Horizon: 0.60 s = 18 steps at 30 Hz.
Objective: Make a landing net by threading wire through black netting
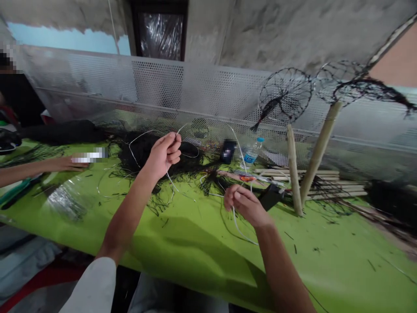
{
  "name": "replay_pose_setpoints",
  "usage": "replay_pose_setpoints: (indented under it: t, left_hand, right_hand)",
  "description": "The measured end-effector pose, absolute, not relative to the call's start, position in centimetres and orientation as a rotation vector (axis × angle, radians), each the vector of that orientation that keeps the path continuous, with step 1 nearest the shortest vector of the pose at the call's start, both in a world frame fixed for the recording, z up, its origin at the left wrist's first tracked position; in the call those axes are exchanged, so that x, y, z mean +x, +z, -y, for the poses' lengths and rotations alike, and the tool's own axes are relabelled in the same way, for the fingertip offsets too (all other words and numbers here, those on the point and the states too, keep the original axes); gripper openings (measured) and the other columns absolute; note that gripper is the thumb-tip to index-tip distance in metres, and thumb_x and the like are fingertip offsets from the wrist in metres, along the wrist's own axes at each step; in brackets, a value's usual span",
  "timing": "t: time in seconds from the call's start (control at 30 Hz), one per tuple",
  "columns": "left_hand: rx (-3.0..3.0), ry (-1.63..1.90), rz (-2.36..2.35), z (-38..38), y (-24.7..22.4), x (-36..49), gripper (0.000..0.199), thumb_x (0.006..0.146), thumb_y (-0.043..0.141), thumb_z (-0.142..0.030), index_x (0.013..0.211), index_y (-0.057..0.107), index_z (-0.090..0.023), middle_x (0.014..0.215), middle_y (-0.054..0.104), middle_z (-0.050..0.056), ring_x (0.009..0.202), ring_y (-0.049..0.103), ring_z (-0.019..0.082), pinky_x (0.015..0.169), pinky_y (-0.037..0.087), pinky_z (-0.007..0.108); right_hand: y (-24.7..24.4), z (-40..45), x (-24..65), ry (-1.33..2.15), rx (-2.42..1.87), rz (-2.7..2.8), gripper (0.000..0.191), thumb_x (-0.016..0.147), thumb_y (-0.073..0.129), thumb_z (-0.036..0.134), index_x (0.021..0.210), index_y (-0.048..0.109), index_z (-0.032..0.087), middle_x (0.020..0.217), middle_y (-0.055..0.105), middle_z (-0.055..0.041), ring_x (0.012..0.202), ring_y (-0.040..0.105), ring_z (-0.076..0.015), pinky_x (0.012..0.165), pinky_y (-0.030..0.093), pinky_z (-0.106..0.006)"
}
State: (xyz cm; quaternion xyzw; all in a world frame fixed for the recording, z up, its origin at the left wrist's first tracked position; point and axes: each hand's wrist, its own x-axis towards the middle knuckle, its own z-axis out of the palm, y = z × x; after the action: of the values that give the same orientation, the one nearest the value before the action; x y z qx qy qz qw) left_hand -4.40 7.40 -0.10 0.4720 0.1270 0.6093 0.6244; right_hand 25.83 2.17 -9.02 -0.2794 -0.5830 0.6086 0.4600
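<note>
My left hand (165,152) is raised over the dark netting, its fingers closed in a pinch on a thin white wire. Loops of this wire curve out on both sides of the fist, and an end hangs below it. Lower and to the right, my right hand (245,203) is closed on a white wire (240,145) too. That strand rises in an arc above the hand and trails down toward the green table (195,243). Whether both hands hold one continuous wire, I cannot tell. A heap of black netting (140,148) lies behind my left hand.
Two wooden posts (321,152) stand at right, with round black net frames (286,95) above. Behind my right hand are a water bottle (251,155), a black box (272,195) and wooden sticks (339,191). A co-worker's hand (74,163) rests at left near clear plastic (65,200).
</note>
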Motion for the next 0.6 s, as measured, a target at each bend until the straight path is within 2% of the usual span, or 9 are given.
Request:
replay_pose_setpoints:
  t: [0.1, 0.17, 0.27, 0.37, 0.43, 0.5, 0.6]
  left_hand:
    - [1.115, 1.386, -0.326, -8.2, -1.4, -4.0, 0.02, 0.097, 0.068, -0.032, 0.086, 0.067, -0.016, 0.059, 0.028, -0.01, 0.041, 0.02, 0.002, 0.04, 0.019, 0.016]
    - [1.142, 1.363, -0.353, -8.3, -2.5, -3.4, 0.018, 0.094, 0.071, -0.034, 0.091, 0.07, -0.016, 0.06, 0.033, -0.009, 0.042, 0.024, 0.003, 0.041, 0.021, 0.018]
    - [1.2, 1.306, -0.409, -8.2, -4.1, -3.0, 0.023, 0.093, 0.072, -0.037, 0.102, 0.075, -0.016, 0.06, 0.036, -0.008, 0.042, 0.025, 0.004, 0.042, 0.018, 0.021]
    - [1.246, 1.308, -0.451, -7.9, -5.4, -3.0, 0.028, 0.094, 0.073, -0.039, 0.106, 0.077, -0.015, 0.056, 0.031, -0.009, 0.043, 0.022, 0.004, 0.043, 0.015, 0.023]
    - [1.255, 1.345, -0.457, -7.7, -6.2, -3.0, 0.029, 0.094, 0.074, -0.041, 0.107, 0.077, -0.015, 0.055, 0.032, -0.01, 0.044, 0.022, 0.005, 0.044, 0.014, 0.024]
    - [1.257, 1.368, -0.443, -7.6, -6.7, -3.0, 0.032, 0.091, 0.077, -0.043, 0.107, 0.076, -0.016, 0.056, 0.036, -0.009, 0.045, 0.024, 0.005, 0.045, 0.016, 0.023]
    - [1.264, 1.358, -0.398, -7.5, -7.1, -3.2, 0.046, 0.084, 0.084, -0.044, 0.119, 0.072, -0.017, 0.062, 0.052, -0.006, 0.049, 0.038, 0.006, 0.048, 0.028, 0.022]
  right_hand:
    - [-11.7, -2.8, 24.3, 1.5, -0.779, 1.37, 0.045, 0.096, 0.067, 0.055, 0.074, 0.049, 0.02, 0.067, 0.038, 0.0046, 0.053, 0.032, -0.0085, 0.051, 0.022, -0.026]
    - [-13.4, -2.6, 22.7, 1.556, -0.834, 1.394, 0.047, 0.098, 0.064, 0.056, 0.072, 0.05, 0.019, 0.064, 0.034, 0.005, 0.053, 0.026, -0.0085, 0.051, 0.015, -0.027]
    - [-15.4, -1.5, 20.7, 1.728, -0.869, 1.496, 0.046, 0.099, 0.059, 0.063, 0.089, 0.065, 0.018, 0.073, 0.05, 0.001, 0.054, 0.031, -0.0084, 0.051, 0.016, -0.027]
    - [-16.6, -0.1, 19.1, 1.887, -0.863, 1.606, 0.059, 0.097, 0.053, 0.073, 0.108, 0.07, 0.018, 0.091, 0.063, -0.0047, 0.055, 0.036, -0.0088, 0.05, 0.019, -0.027]
    - [-17.0, 0.7, 18.3, 1.92, -0.881, 1.661, 0.063, 0.095, 0.052, 0.076, 0.104, 0.072, 0.017, 0.085, 0.061, -0.0039, 0.059, 0.038, -0.0106, 0.053, 0.022, -0.027]
    - [-17.4, 1.1, 17.7, 1.898, -0.912, 1.687, 0.062, 0.095, 0.053, 0.076, 0.09, 0.071, 0.017, 0.076, 0.053, -0.0014, 0.063, 0.039, -0.0122, 0.057, 0.025, -0.028]
    - [-17.9, 1.0, 17.4, 1.83, -0.955, 1.681, 0.061, 0.095, 0.056, 0.075, 0.073, 0.059, 0.018, 0.069, 0.045, 0.001, 0.063, 0.037, -0.0126, 0.06, 0.026, -0.029]
